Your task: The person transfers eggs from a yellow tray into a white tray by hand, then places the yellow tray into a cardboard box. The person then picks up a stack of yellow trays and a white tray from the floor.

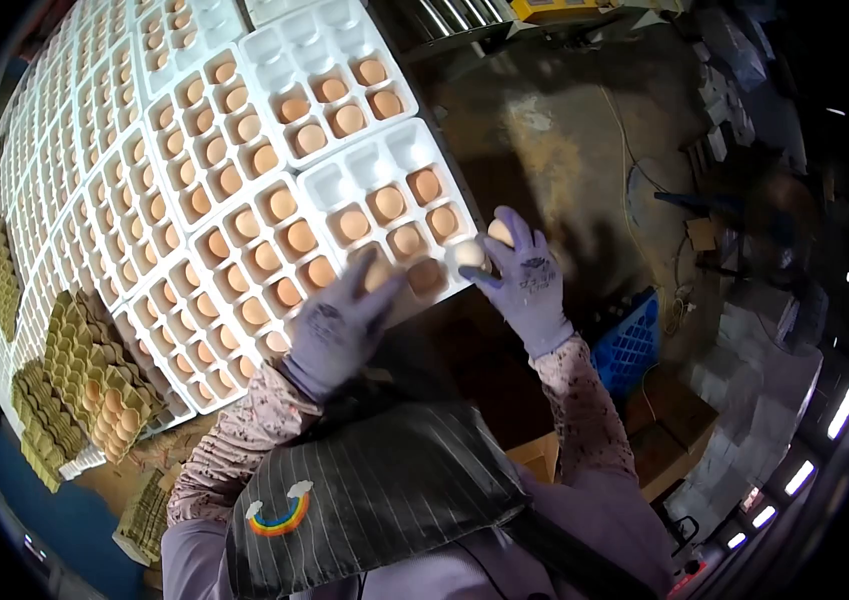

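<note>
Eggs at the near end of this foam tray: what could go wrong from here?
The right hand holds an egg that appears to be beyond the edge of the foam tray, so it might slip and fall. The left hand, blurred and low over the pockets, could knock nearby eggs together.

i see open room over the floor [594, 130] outside the right hand [529, 285], though a blue crate [627, 345] sits low near that wrist [551, 340]. beyond the left hand [336, 335], eggs [347, 225] crowd the white trays [326, 187], leaving narrow gaps; stacked flats [79, 350] rise off its outer side, and a striped apron [384, 490] blocks the way behind both hands.
</note>
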Tool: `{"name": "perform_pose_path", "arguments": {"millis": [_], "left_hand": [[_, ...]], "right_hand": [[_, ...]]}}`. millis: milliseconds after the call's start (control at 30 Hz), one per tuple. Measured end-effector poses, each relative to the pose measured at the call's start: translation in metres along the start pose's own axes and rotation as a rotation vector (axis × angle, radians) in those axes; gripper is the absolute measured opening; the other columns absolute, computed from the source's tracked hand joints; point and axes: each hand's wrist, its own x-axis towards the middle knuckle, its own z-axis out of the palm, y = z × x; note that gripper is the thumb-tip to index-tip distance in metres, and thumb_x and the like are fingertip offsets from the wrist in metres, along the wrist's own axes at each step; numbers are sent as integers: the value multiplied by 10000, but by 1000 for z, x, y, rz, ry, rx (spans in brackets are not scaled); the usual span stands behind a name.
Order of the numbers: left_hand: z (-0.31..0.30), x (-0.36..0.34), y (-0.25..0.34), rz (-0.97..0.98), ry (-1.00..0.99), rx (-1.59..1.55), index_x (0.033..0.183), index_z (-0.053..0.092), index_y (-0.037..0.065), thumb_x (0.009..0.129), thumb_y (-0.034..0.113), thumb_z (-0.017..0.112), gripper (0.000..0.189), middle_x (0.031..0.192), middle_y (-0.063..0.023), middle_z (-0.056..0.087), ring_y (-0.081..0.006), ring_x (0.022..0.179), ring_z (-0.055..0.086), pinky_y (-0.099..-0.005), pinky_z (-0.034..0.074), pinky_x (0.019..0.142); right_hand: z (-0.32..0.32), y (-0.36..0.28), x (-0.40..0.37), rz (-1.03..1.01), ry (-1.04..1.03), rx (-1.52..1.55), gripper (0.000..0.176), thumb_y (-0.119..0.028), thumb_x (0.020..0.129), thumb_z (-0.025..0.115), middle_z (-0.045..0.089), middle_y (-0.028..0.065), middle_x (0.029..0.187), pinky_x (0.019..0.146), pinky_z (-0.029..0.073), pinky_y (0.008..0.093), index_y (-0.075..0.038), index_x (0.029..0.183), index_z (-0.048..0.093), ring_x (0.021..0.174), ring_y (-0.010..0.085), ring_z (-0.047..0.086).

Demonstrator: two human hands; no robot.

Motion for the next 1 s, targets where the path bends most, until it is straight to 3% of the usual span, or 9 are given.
{"name": "perform_pose_path", "arguments": {"millis": [100, 233, 367, 433, 600, 733, 767, 867, 1000], "left_hand": [[25, -13, -1, -7, -255, 59, 1237, 641, 175, 836, 159, 712, 408, 1277, -118, 592, -296, 995, 672, -369, 567, 761], [26, 2, -13, -56, -143, 71, 1245, 632, 132, 869, 157, 689, 381, 1253, -106, 600, -302, 1027, 661, -373, 550, 817], [8, 60, -40, -230, 298, -405, 1283, 602, 86, 894, 118, 668, 396, 1257, -147, 586, -332, 1103, 615, -403, 498, 952], [24, 88, -71, -98, 495, -169, 1291, 593, 69, 885, 96, 664, 413, 1253, -160, 583, -349, 1150, 578, -406, 485, 972], [45, 91, -97, -147, 321, 256, 1468, 364, 12, 938, 255, 511, 601, 1473, -197, 417, -425, 1420, 284, -560, 129, 1211], [10, 29, -76, -214, 359, 67, 1474, 357, 13, 917, 196, 551, 617, 1482, -200, 409, -434, 1405, 313, -559, 171, 1200], [0, 6, -80, -206, 394, 18, 1468, 369, 16, 913, 183, 564, 612, 1475, -203, 416, -437, 1394, 329, -560, 193, 1194], [-41, -70, -94, -269, 523, -31, 1379, 503, 50, 883, 169, 633, 527, 1414, -193, 482, -444, 1332, 406, -547, 300, 1139], [-114, -189, -130, -482, 786, 96, 1318, 585, 63, 866, 54, 635, 455, 1312, -147, 581, -384, 1284, 478, -472, 380, 1091]], "right_hand": [[6, -7, -3, 13, -194, -89, 359, -316, 752, 785, 534, 81, 1337, 813, 529, 420, -142, 1052, 691, 1010, 331, 589], [12, -2, 27, -70, 0, 252, 342, -250, 836, 700, 542, 86, 1303, 804, 537, 398, -187, 1167, 647, 1037, 303, 621], [27, -15, 98, -147, 139, 344, 314, -241, 880, 654, 608, 87, 1169, 811, 534, 396, -173, 1187, 645, 991, 294, 640], [36, -20, 124, -193, 140, 302, 286, -240, 901, 629, 622, 92, 1157, 829, 530, 394, -151, 1172, 652, 994, 298, 632], [43, -58, 146, -238, 179, 366, 376, -247, 913, 642, 623, 104, 1219, 883, 517, 386, -111, 1262, 608, 1075, 281, 617], [129, -49, 157, -322, 107, 815, 376, -169, 981, 521, 488, 168, 1419, 1140, 324, 407, -95, 1348, 553, 1354, 317, 405], [107, -63, 157, -417, 162, 230, 375, -140, 991, 502, 509, 170, 1394, 1139, 319, 436, -62, 1355, 546, 1343, 329, 420], [106, -96, 155, -137, 86, 882, 319, -58, 977, 542, 617, 129, 1275, 1070, 403, 391, -15, 1290, 591, 1244, 274, 527], [55, -227, 135, -328, -41, 885, 302, -44, 938, 619, 631, 115, 1234, 1022, 451, 362, -14, 1239, 620, 1194, 250, 561]]}}
